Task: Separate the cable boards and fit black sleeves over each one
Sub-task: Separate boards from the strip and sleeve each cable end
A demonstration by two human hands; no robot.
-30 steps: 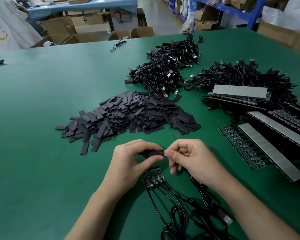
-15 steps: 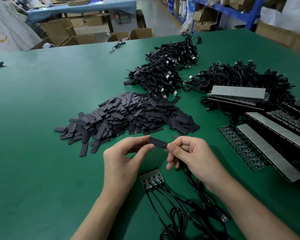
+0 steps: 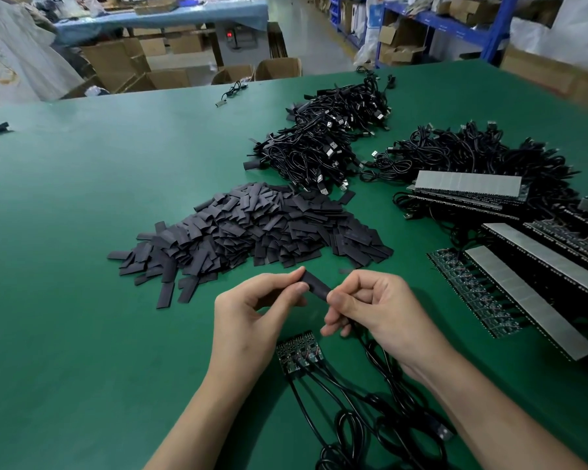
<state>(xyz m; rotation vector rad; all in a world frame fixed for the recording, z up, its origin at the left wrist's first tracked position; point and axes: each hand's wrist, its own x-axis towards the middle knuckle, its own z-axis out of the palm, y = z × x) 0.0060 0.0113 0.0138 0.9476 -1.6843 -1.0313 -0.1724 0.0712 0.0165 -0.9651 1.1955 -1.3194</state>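
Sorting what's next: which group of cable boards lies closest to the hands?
The small board panel just below the left hand and right hand, which pinch a black sleeve; the long board strips lie farther right.

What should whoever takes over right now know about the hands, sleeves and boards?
Left hand pinches the upper end of one black sleeve; right hand pinches its lower end, a cable trailing below. Whether it is fully on cannot be told.
A short strip of boards lies unsleeved beneath the hands. Sleeve pile sits beyond; long board strips wait at right.
To do: finish this sleeve, then separate and sleeve the rest.
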